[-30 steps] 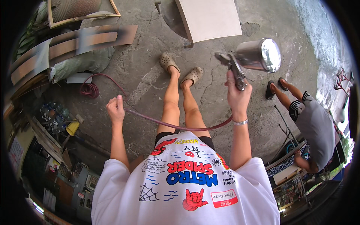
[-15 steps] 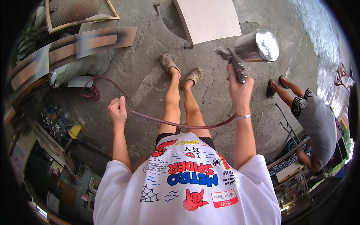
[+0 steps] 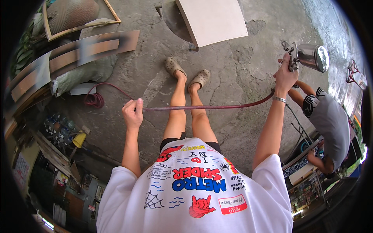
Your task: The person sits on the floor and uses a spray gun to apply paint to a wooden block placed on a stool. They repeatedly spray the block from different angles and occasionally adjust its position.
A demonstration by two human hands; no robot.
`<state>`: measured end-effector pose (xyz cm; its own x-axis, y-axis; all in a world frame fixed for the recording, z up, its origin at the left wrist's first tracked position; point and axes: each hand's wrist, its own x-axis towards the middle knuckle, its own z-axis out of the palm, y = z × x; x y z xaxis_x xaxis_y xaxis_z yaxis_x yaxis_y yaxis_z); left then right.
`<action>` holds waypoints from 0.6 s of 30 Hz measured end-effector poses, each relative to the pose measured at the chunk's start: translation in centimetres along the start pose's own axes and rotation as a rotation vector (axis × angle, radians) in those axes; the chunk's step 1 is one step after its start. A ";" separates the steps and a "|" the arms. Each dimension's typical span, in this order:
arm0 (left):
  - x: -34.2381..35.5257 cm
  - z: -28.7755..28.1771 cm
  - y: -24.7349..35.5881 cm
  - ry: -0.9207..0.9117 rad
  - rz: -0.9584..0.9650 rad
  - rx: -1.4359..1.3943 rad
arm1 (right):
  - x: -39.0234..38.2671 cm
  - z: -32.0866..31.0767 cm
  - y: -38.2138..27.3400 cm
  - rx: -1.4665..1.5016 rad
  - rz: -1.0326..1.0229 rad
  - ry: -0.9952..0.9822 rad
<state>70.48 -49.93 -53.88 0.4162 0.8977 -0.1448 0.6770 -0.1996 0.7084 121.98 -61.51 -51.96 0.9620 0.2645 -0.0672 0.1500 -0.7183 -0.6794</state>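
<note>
My right hand (image 3: 286,77) grips a metal spray gun (image 3: 294,58) by its handle, out to the right at arm's length. A shiny silver cup (image 3: 314,57) is joined to the gun and points right. From below that hand a dark red air hose (image 3: 210,107) runs across in front of my legs to my left hand (image 3: 133,112), which is closed round it. Beyond the left hand the hose goes on to a loose coil (image 3: 94,100) on the floor. Ahead of my feet stands a pale flat panel (image 3: 213,22) on a round-topped support (image 3: 175,24).
Long boards with dark sprayed patches (image 3: 93,48) lean at the left, beside a wooden frame (image 3: 81,26). A yellow container (image 3: 79,139) sits lower left. Another person in grey (image 3: 330,120) bends over at the right, near a thin metal stand (image 3: 301,126). The concrete floor (image 3: 233,73) is cracked.
My right hand has swung the spray gun further right. My left hand has shifted a little right and up, and the hose between them hangs straighter.
</note>
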 end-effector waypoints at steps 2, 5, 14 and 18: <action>0.0 -0.5 -0.8 0.029 -0.017 0.006 | -1.0 0.0 0.2 0.026 0.002 -0.139; 0.2 -1.6 -2.3 0.044 -0.018 0.011 | -4.4 0.6 -0.8 0.012 -0.004 -0.276; 0.7 -5.3 -5.2 0.083 -0.011 0.055 | -14.4 2.4 -6.8 0.073 -0.059 -0.577; 1.1 -6.4 -5.1 0.063 -0.035 0.053 | -16.8 2.0 -8.7 0.193 -0.129 -0.739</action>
<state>63.63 -45.38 -53.28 0.3544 0.9269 -0.1239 0.7224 -0.1872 0.6656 104.06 -58.42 -46.31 0.5272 0.7482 -0.4028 0.1433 -0.5455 -0.8258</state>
